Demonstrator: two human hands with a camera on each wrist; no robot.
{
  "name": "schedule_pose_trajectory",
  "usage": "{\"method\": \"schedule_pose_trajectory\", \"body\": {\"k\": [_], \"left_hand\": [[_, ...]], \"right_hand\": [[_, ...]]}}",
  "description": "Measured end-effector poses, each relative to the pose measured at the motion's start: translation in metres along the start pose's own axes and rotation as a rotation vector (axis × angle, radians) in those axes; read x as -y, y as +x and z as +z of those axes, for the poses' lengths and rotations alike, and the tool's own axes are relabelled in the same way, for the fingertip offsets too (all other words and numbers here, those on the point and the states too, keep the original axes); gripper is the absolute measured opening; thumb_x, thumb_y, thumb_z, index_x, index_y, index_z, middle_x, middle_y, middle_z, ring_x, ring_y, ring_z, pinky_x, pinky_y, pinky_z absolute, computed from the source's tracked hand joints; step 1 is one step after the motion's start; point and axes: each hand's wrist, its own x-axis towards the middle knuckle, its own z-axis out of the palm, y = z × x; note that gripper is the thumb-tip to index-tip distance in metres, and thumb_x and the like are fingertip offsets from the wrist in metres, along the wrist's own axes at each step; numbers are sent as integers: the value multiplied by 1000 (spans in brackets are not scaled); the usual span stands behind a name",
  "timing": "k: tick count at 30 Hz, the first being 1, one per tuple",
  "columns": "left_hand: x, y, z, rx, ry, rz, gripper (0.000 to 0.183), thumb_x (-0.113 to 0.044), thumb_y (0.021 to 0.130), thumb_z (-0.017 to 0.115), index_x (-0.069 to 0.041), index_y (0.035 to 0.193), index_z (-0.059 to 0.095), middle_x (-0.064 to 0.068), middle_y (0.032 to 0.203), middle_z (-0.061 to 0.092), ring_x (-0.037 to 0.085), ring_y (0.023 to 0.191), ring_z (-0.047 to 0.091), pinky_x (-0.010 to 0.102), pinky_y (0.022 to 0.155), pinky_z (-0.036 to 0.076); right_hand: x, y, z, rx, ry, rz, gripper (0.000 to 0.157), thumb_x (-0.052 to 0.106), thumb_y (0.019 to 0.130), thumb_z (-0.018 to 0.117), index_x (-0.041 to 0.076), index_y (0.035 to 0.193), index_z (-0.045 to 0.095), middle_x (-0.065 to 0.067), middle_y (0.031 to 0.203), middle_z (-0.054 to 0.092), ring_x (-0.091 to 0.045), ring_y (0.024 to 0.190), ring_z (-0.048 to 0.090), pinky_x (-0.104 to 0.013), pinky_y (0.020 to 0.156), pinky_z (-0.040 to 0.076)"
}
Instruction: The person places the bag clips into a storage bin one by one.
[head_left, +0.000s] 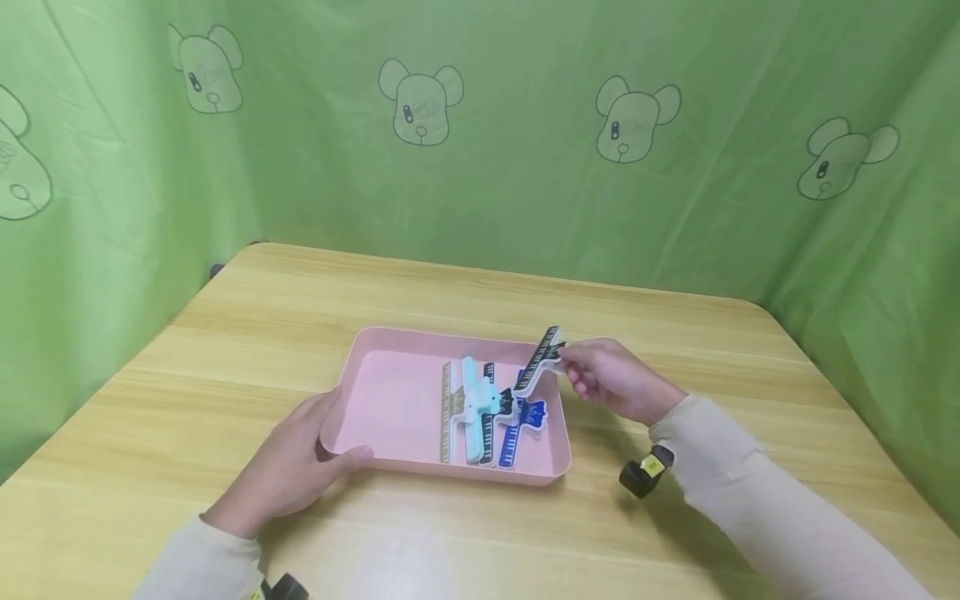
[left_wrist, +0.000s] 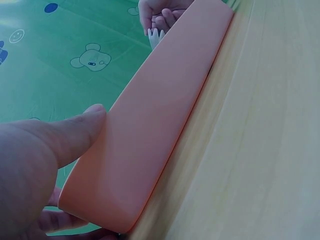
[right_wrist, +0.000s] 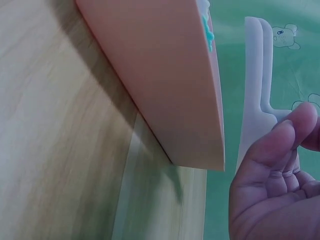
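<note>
My right hand (head_left: pixel 611 379) pinches a black-and-white clip (head_left: pixel 536 364) with a piano-key pattern by its handle, between thumb and forefinger. It is tilted over the right end of a pink tray (head_left: pixel 382 396). In the right wrist view the pale edge of this clip (right_wrist: pixel 253 70) shows two closed layers. My left hand (head_left: pixel 288 458) grips the tray's near left corner, thumb on the front rim and fingers around the left side. Inside the tray lie a gold-and-white clip (head_left: pixel 446 429), a turquoise clip (head_left: pixel 473 437), a black clip (head_left: pixel 488 433) partly covered, and a blue clip (head_left: pixel 510 442).
The tray rests on a wooden table (head_left: pixel 300 308) with rounded far corners. A green curtain (head_left: pixel 517 200) with bear-head outlines hangs around its back and sides. Below the right sleeve sits a black wrist device (head_left: pixel 640 477) with a yellow label.
</note>
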Motion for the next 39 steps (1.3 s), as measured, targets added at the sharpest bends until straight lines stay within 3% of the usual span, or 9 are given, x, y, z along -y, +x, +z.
{"method": "schedule_pose_trajectory", "body": {"k": [39], "left_hand": [[0,0,-1,7,32,-7,89,-51,86,68,1,149,32,23,144,43,43,130,41,63,104,33]], "right_hand": [[9,4,17,42,-23,2,21,13,100,47,4,87,61,3,67,52,-5,57,47,-17,53,43]]}}
